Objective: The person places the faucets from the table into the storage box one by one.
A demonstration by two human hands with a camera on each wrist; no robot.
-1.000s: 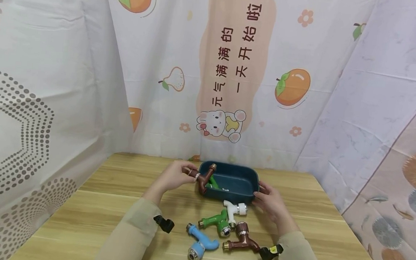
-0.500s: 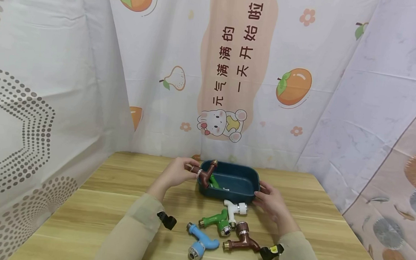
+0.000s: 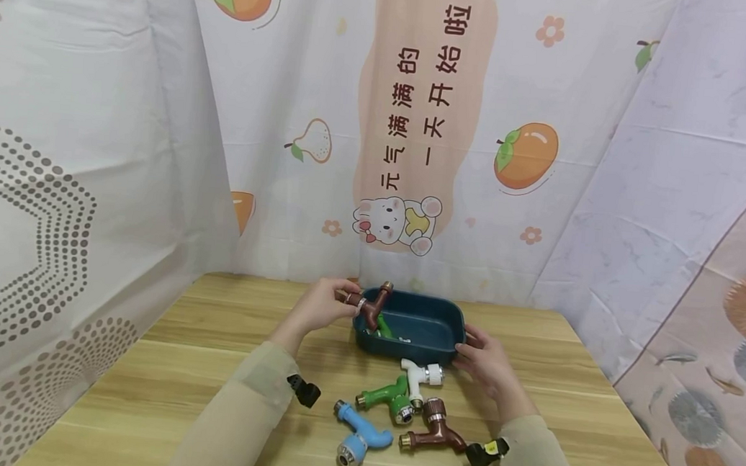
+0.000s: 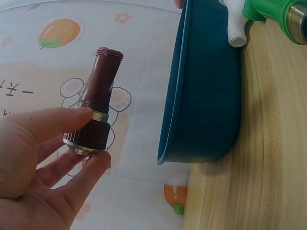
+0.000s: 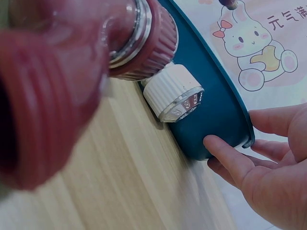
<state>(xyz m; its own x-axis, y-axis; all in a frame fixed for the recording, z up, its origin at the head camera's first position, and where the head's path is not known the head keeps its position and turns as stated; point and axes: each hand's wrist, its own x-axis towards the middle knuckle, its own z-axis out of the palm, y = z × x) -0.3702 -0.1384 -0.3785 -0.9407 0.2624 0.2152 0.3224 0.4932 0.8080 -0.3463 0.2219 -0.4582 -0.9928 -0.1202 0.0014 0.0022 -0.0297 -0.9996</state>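
My left hand (image 3: 325, 305) pinches a dark brown faucet (image 4: 99, 86) by its ribbed knob, thumb on one side and fingers on the other. In the head view that faucet is above the left end of a dark teal basin (image 3: 426, 349), its brass thread pointing up. Inside the basin lies a green faucet (image 3: 384, 327), partly hidden. At the basin's right end my right hand (image 3: 484, 360) holds the wall and rim between thumb and fingers. A white faucet (image 3: 417, 379) stands close to the basin's front, its knob near the wall in the right wrist view.
In front of the basin on the wooden table (image 3: 195, 365) lie a green faucet (image 3: 390, 395), a blue faucet (image 3: 361, 438) and another brown faucet (image 3: 435, 432). Printed curtains (image 3: 297, 206) enclose the back and sides. The right forearm passes close to the brown one.
My left hand has moved slightly right and up, carrying the brown faucet a little farther over the basin's left end. The right hand and the faucets on the table have stayed put.
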